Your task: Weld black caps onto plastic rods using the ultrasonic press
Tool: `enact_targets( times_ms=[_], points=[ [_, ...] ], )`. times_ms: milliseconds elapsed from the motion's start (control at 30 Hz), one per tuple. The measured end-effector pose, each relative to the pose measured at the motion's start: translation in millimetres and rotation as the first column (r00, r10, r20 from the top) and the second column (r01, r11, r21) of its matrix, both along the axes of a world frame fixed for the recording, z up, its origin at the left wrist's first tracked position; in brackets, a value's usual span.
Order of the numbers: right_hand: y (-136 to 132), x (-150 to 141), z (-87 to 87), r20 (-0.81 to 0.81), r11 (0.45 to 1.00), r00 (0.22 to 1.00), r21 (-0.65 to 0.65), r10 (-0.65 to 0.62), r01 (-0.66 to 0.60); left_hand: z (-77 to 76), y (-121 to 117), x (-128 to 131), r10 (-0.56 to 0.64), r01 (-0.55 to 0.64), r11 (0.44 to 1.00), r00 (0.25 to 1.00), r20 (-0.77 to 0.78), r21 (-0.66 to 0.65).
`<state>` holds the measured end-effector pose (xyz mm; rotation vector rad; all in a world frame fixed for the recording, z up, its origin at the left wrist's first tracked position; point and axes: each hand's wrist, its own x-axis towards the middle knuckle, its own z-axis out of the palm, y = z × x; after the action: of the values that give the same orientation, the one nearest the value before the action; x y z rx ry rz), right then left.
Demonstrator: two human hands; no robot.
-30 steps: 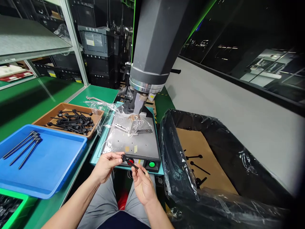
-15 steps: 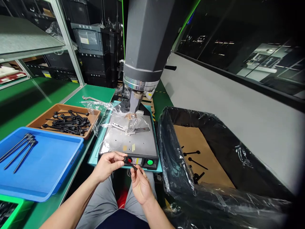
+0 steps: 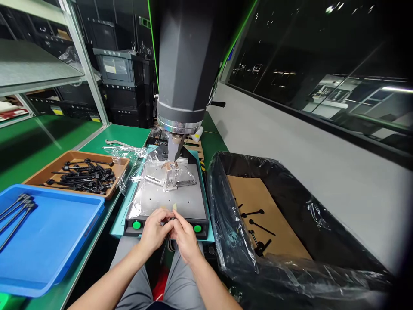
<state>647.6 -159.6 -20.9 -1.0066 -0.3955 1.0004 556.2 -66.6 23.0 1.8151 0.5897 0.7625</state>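
Black part [image 3: 164, 249]: pinched between left hand [image 3: 154, 229] and right hand [image 3: 185, 239], mostly hidden
Machine plate [image 3: 158, 200], 12 o'clock: not reached
Blue tray [image 3: 58, 241], 9: few rods [image 3: 28, 203] aligned
Brown tray [image 3: 56, 165], 10: heap [image 3: 87, 176], possibly left
Progress: finished count can't be told

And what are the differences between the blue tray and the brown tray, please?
The blue tray holds a few long black parts lying side by side; the brown tray holds many more, in a jumbled pile. The blue tray lies nearer the camera, the brown tray beyond it. Both stand on the green bench.
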Motion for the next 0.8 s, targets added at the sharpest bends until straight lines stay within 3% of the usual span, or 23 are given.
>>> enact_targets(
  times_ms=[167,233,267,300,333,433,467,500,567,700,800],
  points=[
    [9,17,-3.0,-0.105,0.998,0.993,-0.032,-0.061,0.058,-8.0,5,6,-0.116,0.145,0.954,0.986,0.121,-0.263],
    [15,35,-4.9,-0.070,0.986,0.984,-0.053,-0.163,0.159,-16.6,8,11,-0.049,0.106,0.907,0.988,0.148,-0.408],
    [20,45,-5.3,-0.033,0.976,0.976,-0.059,-0.213,0.211,-21.5,10,15,0.004,0.074,0.857,0.989,0.150,-0.511],
    [25,57,-5.3,0.014,0.965,0.967,-0.063,-0.253,0.253,-26.5,13,21,0.053,0.056,0.773,0.987,0.153,-0.631],
    [32,68,-4.8,0.063,0.956,0.957,-0.064,-0.281,0.285,-31.2,17,27,0.100,0.058,0.653,0.982,0.162,-0.755],
    [57,97,-1.6,0.191,0.944,0.932,-0.060,-0.307,0.324,-40.4,28,50,0.238,0.204,0.236,0.936,0.260,-0.950],
    [65,104,-0.5,0.226,0.944,0.926,-0.058,-0.304,0.324,-41.6,31,57,0.293,0.267,0.148,0.908,0.300,-0.952],
    [74,109,0.6,0.255,0.946,0.921,-0.058,-0.295,0.319,-41.9,35,64,0.355,0.316,0.100,0.874,0.331,-0.943],
    [89,115,2.1,0.297,0.953,0.918,-0.068,-0.264,0.296,-40.9,41,74,0.469,0.355,0.095,0.808,0.356,-0.930],
    [108,113,4.1,0.369,0.971,0.908,-0.054,-0.198,0.234,-38.0,50,80,0.589,0.286,0.163,0.740,0.326,-0.944],
    [116,108,7.6,0.479,0.977,0.858,0.001,-0.189,0.214,-34.6,52,73,0.626,0.217,0.228,0.714,0.314,-0.949]
  ],
)
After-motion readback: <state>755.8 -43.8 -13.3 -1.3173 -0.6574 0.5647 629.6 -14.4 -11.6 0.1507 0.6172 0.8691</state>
